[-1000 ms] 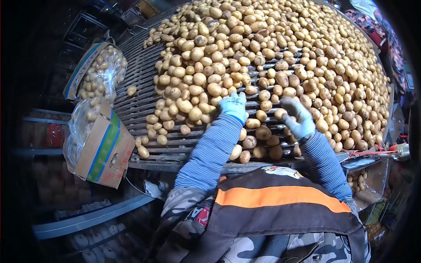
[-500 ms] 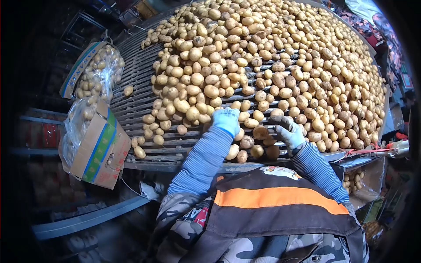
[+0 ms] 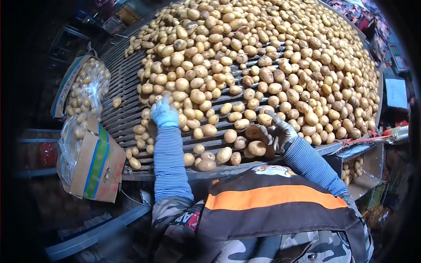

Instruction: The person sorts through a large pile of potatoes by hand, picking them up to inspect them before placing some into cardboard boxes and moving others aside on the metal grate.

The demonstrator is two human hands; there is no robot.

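Observation:
My left hand [image 3: 165, 114], in a light blue glove, lies over the left side of the potato pile [image 3: 193, 83]. Its fingers stretch forward among the potatoes, and I see no potato gripped in it. At the near edge of the slatted rack, my right hand [image 3: 279, 132] wears a dirty grey glove. Its fingers are apart, the index finger pointing away from the others. A brownish potato [image 3: 253, 132] lies right by these fingertips, and a yellow one [image 3: 257, 148] sits just below. Between my hands, several loose potatoes [image 3: 224, 154] rest along the front edge.
The slatted rack [image 3: 118, 81] shows bare bars at the left. Two cardboard boxes with plastic liners, one at the front [image 3: 103, 168] and one behind [image 3: 66, 90], hold potatoes at its left side. At the right are another box [image 3: 370, 168] and a pole with red string [image 3: 397, 133].
My left hand has moved left across the potatoes, away from my right hand. More potatoes now lie along the front edge between them. The right hand stays near the edge, and the view has shifted slightly.

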